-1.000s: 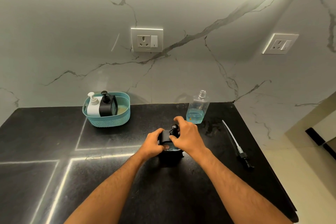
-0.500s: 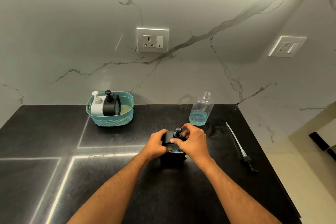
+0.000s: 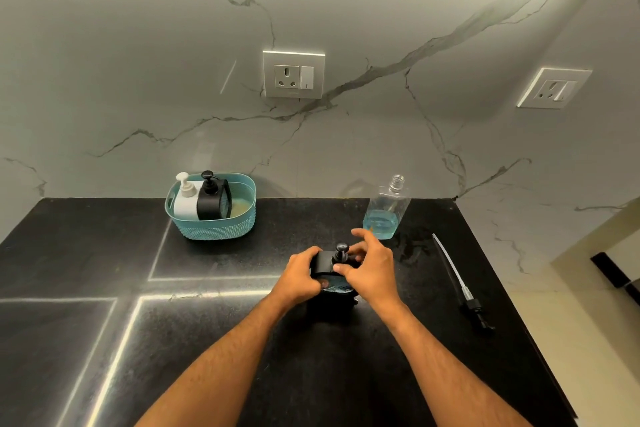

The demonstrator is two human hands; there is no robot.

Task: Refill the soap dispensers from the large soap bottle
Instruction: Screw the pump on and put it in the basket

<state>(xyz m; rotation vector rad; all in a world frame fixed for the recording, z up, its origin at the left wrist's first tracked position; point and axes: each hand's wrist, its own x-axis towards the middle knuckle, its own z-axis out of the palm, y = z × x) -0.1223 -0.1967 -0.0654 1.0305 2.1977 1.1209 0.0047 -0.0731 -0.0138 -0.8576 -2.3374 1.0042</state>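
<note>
A black soap dispenser (image 3: 329, 262) stands on the dark counter in front of me, blue liquid showing through its side. My left hand (image 3: 300, 274) grips its body from the left. My right hand (image 3: 370, 267) pinches the collar of its black pump head (image 3: 341, 251), the index finger lifted. Behind and to the right stands the large clear soap bottle (image 3: 385, 210), uncapped, with blue soap in its lower third. A white dispenser (image 3: 185, 199) and a second black dispenser (image 3: 212, 199) stand in a teal basket (image 3: 214, 224) at the back left.
A loose pump with a long white tube (image 3: 457, 282) lies on the counter to the right, near the counter's right edge (image 3: 512, 305). A wet patch glistens beside the big bottle. Marble wall with two sockets behind. Bright light strips reflect on the counter at left.
My right hand shifted from gripping over the pump head to pinching its collar with fingers spread. The camera view drifted slightly; the dispenser stayed in place.
</note>
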